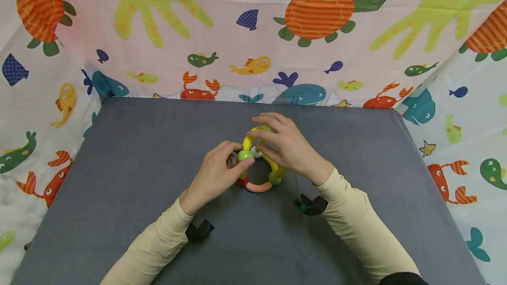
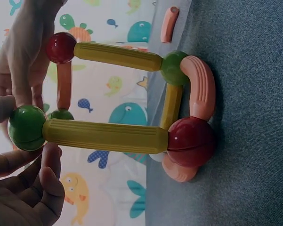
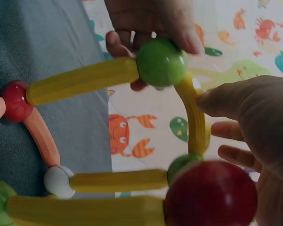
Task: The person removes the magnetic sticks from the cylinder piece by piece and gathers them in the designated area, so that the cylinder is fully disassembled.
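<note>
A frame of toy balls and sticks stands on the table. Its base has curved peach sticks, a red ball and a white ball. Straight yellow sticks rise from it. My left hand pinches a green ball atop one upright between thumb and fingers. A curved yellow stick runs from that ball to another green ball. With thumb and fingertips, my right hand holds this curved stick. Near that hand, a red ball caps another upright.
The grey table reaches back to a fabric backdrop printed with sea animals. A peach stick with a hole in its end shows apart from the frame. Black wrist mounts sit below both hands.
</note>
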The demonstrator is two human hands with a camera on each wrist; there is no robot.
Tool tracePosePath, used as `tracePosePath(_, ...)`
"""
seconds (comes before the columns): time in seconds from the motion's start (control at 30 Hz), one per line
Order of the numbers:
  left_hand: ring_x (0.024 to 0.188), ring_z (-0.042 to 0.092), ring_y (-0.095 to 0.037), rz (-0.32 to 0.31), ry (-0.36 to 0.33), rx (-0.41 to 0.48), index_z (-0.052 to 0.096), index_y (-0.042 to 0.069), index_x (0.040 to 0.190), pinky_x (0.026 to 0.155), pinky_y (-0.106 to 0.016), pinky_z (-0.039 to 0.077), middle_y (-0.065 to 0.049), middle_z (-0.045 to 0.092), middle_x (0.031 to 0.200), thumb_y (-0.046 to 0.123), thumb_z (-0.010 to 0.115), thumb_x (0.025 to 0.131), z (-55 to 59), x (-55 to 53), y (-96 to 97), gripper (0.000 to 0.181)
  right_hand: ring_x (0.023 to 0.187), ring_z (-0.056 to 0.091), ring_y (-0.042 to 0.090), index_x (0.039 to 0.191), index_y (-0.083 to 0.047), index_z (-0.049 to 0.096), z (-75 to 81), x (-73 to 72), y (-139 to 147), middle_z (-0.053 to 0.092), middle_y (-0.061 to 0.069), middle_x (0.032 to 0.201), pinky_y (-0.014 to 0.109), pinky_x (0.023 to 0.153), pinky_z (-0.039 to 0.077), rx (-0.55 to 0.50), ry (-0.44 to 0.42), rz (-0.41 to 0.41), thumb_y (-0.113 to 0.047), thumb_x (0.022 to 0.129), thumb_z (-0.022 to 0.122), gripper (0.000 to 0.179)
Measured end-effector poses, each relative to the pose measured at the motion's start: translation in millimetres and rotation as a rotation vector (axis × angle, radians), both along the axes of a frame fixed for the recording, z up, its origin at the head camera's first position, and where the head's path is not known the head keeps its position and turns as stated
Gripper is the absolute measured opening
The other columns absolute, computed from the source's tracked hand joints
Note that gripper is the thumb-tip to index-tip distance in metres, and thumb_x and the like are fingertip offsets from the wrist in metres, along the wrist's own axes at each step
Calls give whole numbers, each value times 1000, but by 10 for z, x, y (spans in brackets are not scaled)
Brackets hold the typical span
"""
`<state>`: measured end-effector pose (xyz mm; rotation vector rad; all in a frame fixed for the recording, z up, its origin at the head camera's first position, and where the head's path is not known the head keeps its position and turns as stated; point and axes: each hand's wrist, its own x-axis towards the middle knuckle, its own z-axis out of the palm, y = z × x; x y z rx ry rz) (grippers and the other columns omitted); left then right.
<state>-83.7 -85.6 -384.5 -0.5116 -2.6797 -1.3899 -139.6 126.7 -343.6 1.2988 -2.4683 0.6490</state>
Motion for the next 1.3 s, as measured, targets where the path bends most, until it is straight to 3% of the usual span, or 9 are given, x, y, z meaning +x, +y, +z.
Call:
tracePosePath(0.13,72,53,-13,9,25,-10,66,11,106,61,-24,45,0,57,87,33,70,91,0,0,-2,27,131,49,32,115,-16,73,3,-6,-114,63,12,129,52,108,40,50,70,49,-13,88,74,27)
tracePosePath(0.27,69,50,-11,16,32,-10,65,11,102,60,-23,43,0,55,82,32,70,91,-2,-4,0,24,126,54,30,111,-18,75,-2,4,-147,67,9,123,49,105,43,72,96,42,-14,87,74,24)
tracePosePath(0.7,68,51,-8,15,75,9,66,10,102,60,-22,45,0,57,83,29,73,88,-14,-10,9,24,117,59,26,110,-15,75,-38,18,-152,69,8,118,44,101,48,33,63,11,-13,84,77,26)
tracePosePath(1.3,70,53,-8,22,81,2,66,9,104,61,-22,47,-1,60,86,27,76,87,7,-5,-7,27,115,60,25,109,-15,75,-45,19,-177,69,7,117,42,98,49,18,98,9,-12,83,78,25)
